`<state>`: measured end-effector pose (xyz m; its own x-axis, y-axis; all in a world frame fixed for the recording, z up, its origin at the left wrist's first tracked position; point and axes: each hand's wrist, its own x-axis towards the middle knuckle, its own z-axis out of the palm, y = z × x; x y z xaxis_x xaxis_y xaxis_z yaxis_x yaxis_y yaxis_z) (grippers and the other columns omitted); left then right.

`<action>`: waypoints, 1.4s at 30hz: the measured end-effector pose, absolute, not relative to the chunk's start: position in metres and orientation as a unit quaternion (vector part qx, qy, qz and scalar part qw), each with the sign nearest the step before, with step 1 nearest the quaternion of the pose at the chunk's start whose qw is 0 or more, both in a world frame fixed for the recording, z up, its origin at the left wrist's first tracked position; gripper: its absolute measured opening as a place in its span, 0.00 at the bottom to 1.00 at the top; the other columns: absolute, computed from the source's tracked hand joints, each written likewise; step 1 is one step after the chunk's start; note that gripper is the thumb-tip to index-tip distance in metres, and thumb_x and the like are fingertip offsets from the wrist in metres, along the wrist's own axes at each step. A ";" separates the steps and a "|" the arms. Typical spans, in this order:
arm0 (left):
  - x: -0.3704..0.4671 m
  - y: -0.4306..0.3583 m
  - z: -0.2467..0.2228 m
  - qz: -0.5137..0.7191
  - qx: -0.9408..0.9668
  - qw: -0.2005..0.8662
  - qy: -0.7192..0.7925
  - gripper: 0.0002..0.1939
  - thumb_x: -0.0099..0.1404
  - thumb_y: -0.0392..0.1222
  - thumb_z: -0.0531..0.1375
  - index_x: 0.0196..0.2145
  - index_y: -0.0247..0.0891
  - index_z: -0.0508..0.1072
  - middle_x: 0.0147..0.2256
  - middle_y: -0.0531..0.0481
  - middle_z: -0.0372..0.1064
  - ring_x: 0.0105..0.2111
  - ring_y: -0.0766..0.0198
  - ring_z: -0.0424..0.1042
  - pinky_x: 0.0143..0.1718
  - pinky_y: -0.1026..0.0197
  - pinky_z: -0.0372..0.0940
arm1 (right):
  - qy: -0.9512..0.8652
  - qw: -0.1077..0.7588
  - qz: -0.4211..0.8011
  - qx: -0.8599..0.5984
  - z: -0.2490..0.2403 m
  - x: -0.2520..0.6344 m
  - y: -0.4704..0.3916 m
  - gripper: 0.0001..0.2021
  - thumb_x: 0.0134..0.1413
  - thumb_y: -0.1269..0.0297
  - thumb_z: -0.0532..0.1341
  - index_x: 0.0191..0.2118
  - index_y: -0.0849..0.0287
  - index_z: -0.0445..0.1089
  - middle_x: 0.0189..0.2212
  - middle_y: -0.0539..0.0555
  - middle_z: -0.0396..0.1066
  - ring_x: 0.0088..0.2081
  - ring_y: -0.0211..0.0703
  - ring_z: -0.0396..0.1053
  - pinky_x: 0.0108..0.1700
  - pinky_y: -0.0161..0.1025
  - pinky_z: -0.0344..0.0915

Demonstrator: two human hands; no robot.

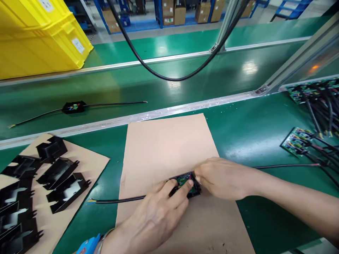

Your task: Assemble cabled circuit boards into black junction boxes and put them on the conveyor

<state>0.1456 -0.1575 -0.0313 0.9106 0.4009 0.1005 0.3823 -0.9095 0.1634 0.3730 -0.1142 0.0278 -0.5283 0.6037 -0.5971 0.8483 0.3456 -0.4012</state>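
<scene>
A small black plastic case (196, 191) with a green circuit board (182, 181) in it lies on a sheet of brown cardboard (169, 144). My left hand (159, 211) holds the case from the near left, its fingertips pressed onto the board and the case edge; the thumb is hidden. At the case's right end, my right hand (219, 176) is closed, apparently pinching the black cable (286, 165) where it enters; the fingertips are partly hidden. Another black cable (119, 201) leaves the left end, its coloured wire ends bare.
Empty black cases (59, 173) sit on cardboard at left. Boards with cables (296, 141) are piled at right. Beyond the metal rail (169, 111) lies another cabled case (74, 107). Yellow crates (42, 46) stand back left; a black cable loop (172, 79) hangs ahead.
</scene>
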 end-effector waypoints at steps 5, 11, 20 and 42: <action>0.150 -0.157 -0.026 0.052 0.976 0.070 0.197 0.13 0.65 0.30 0.52 0.46 0.33 0.70 0.61 0.45 0.59 0.48 0.51 0.62 0.44 0.51 0.69 | 0.821 0.198 -0.306 0.439 0.026 0.364 -0.119 0.11 0.53 0.76 0.53 0.29 0.63 0.73 0.29 0.59 0.76 0.30 0.48 0.73 0.29 0.38 0.56; 0.153 -0.155 -0.022 0.024 0.969 0.105 0.225 0.12 0.58 0.27 0.53 0.39 0.35 0.69 0.57 0.47 0.64 0.41 0.53 0.64 0.36 0.51 0.71 | 0.829 0.196 -0.252 0.460 0.025 0.361 -0.126 0.10 0.52 0.76 0.55 0.29 0.64 0.73 0.29 0.62 0.76 0.31 0.50 0.74 0.30 0.39 0.58; 0.150 -0.161 -0.032 0.031 0.968 0.080 0.236 0.15 0.61 0.26 0.52 0.45 0.33 0.69 0.58 0.44 0.61 0.43 0.54 0.64 0.41 0.51 0.72 | 0.891 -0.049 -0.175 0.416 -0.009 0.393 -0.160 0.12 0.58 0.78 0.50 0.38 0.61 0.68 0.34 0.54 0.71 0.34 0.42 0.66 0.33 0.37 0.58; 0.157 -0.156 -0.019 0.049 0.952 0.161 0.257 0.17 0.53 0.27 0.55 0.42 0.34 0.70 0.57 0.48 0.66 0.42 0.53 0.65 0.37 0.51 0.73 | 0.928 -0.087 -0.008 0.362 -0.026 0.388 -0.165 0.12 0.61 0.76 0.50 0.37 0.64 0.71 0.30 0.57 0.69 0.30 0.46 0.65 0.31 0.43 0.63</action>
